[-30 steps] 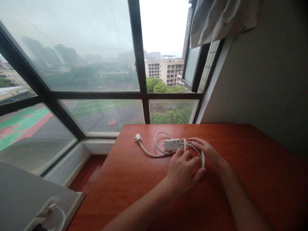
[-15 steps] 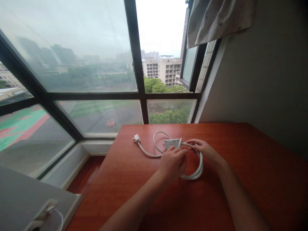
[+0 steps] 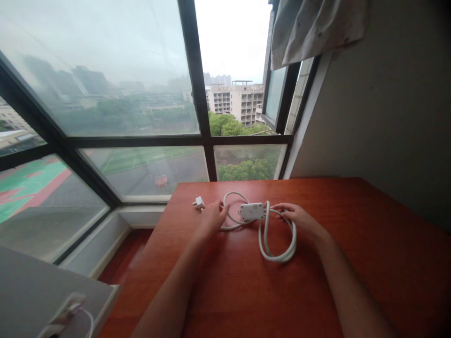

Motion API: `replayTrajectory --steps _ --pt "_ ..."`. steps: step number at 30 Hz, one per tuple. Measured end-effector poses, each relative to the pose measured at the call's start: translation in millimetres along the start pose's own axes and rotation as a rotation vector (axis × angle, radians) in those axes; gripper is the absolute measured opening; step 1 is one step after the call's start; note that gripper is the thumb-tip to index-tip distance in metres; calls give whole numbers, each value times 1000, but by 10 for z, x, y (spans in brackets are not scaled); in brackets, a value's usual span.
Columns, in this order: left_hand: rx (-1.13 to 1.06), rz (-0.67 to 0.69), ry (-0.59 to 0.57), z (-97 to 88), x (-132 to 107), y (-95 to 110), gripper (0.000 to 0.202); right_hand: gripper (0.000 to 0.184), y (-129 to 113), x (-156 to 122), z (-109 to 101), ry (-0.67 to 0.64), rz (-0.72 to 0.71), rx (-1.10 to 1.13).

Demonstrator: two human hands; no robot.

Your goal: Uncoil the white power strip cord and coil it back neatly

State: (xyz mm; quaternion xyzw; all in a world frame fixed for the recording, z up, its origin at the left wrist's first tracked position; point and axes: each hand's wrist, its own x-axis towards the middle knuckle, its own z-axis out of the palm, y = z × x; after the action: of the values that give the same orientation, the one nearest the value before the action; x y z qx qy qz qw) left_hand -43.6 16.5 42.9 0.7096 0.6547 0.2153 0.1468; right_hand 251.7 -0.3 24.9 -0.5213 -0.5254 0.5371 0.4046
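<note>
On the wooden table lies a small white power strip [image 3: 251,211], its face up. Its white cable [image 3: 278,258] makes a loop at the right end and another behind the left end. The cable's plug [image 3: 199,203] rests at the far left. My left hand [image 3: 212,218] is over the cable between plug and strip, thumb apart from the fingers, seemingly holding nothing. With its fingers curled at the right-hand loop, my right hand [image 3: 295,216] grips the cable beside the strip; the fingertips are partly hidden.
Behind the red-brown table [image 3: 317,291] stands a dark-framed window [image 3: 207,141] with one pane swung open. A curtain [image 3: 317,33] hangs at the upper right by the wall. Lower left, a wall socket [image 3: 72,305] has a white plug in it.
My left hand has let go at the strip's right end and moved left towards the plug, uncovering the strip. My right hand has stayed at the cable loop.
</note>
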Motion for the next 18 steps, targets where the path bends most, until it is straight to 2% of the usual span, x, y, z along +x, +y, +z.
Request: replayTrajectory --steps 3,5,9,13,18 --pt "-269 197 -24 93 -15 73 31 31 12 5 17 6 31 57" --pt "-416 357 -1 157 -59 206 39 30 12 7 44 8 36 110" --pt "-384 598 -22 235 -181 525 56 32 -7 9 117 -12 -4 180" --pt "-219 633 -40 263 -265 700 54 33 -30 7 171 -68 -57 192" --pt "30 564 -31 359 -255 664 59 38 -65 -6 222 -107 -92 181"
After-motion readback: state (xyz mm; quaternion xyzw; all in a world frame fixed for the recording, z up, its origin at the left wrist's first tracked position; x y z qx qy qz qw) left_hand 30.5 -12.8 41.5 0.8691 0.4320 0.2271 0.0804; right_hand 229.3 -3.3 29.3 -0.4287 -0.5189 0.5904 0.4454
